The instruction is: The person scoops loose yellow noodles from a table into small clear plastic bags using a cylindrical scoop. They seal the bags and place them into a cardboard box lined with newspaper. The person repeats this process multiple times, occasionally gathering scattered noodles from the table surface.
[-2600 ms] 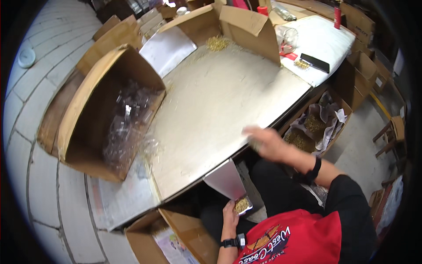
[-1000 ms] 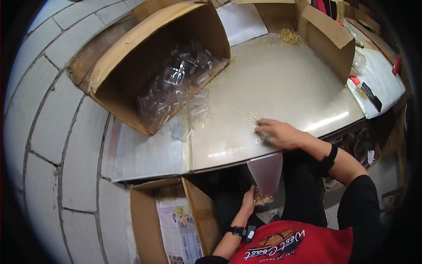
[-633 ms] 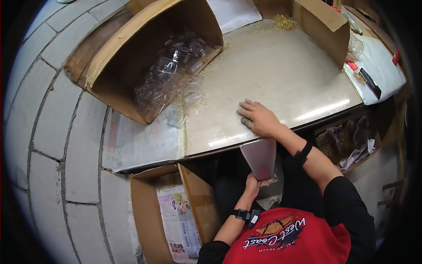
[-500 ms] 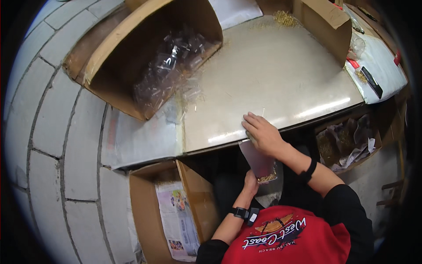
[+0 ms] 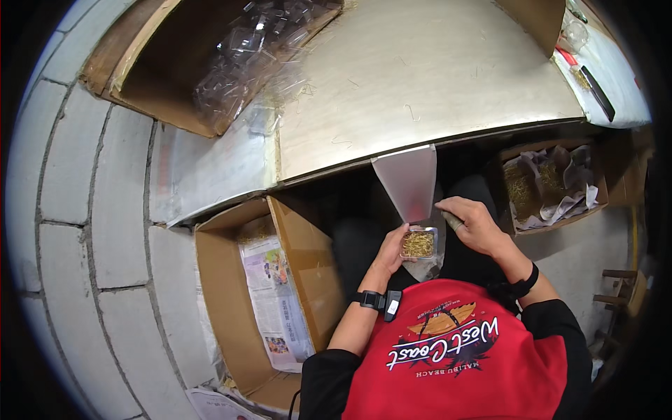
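My left hand [image 5: 393, 252] is closed on the side of a small clear plastic box [image 5: 435, 242], held level over my lap. Thin gold-coloured metal pieces [image 5: 418, 245] fill it, too small to name surely. Just above the box, a whitish translucent tapered chute [image 5: 407, 178] slants down from the table edge, its narrow end towards me. My right hand [image 5: 474, 224] is raised to the right of the box and apart from it. Its fingers are curled together, and whatever may be between them cannot be made out.
Clear plastic boxes [image 5: 245, 52] fill a tipped cardboard carton [image 5: 150, 84] at the table's far left. Bent wires lie on the table [image 5: 434, 84]. Beneath it stand a newspaper-lined carton [image 5: 304, 259] and, right, a carton [image 5: 553, 222] of gold pieces. A black-handled cutter [image 5: 597, 94] lies far right.
My right hand has come off the chute's upper part and down to the right of the box. The filled box now shows from above, clear of the chute's lower end. The view has shifted.
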Tool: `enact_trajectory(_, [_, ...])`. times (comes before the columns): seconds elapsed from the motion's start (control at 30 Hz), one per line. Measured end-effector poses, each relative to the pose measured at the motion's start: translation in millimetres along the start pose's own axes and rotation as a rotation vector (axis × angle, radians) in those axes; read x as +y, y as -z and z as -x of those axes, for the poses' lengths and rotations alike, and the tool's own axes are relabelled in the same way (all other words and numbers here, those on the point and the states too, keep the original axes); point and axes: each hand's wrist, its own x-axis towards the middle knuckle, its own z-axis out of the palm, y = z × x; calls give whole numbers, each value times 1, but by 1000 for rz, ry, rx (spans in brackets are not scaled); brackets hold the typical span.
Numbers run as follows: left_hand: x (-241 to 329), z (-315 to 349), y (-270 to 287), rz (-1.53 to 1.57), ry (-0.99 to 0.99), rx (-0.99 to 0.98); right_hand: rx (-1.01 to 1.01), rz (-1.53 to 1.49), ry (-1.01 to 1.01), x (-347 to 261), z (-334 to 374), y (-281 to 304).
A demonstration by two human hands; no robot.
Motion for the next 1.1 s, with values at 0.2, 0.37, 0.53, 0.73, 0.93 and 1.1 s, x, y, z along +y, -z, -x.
enact_trajectory(0.2, [31, 33, -19, -104, -105, -30, 0, -30, 93, -7, 7, -28])
enact_trajectory(0.37, [49, 47, -42, -3, -200, -48, -1, 68, 361, -28, 3, -49])
enact_trajectory(0.53, [57, 53, -52, 25, -317, -12, 12, -77, 353, -35, -5, -40])
enact_trajectory(0.73, [70, 55, -38, -91, -415, -17, 324, -111, 104, -26, -8, -15])
enact_trajectory(0.93, [77, 60, -46, -39, -374, -18, 84, -716, -473, -24, -19, -32])
enact_trajectory(1.1, [75, 61, -44, -90, -402, 21, 50, -566, -551, -17, -30, -38])
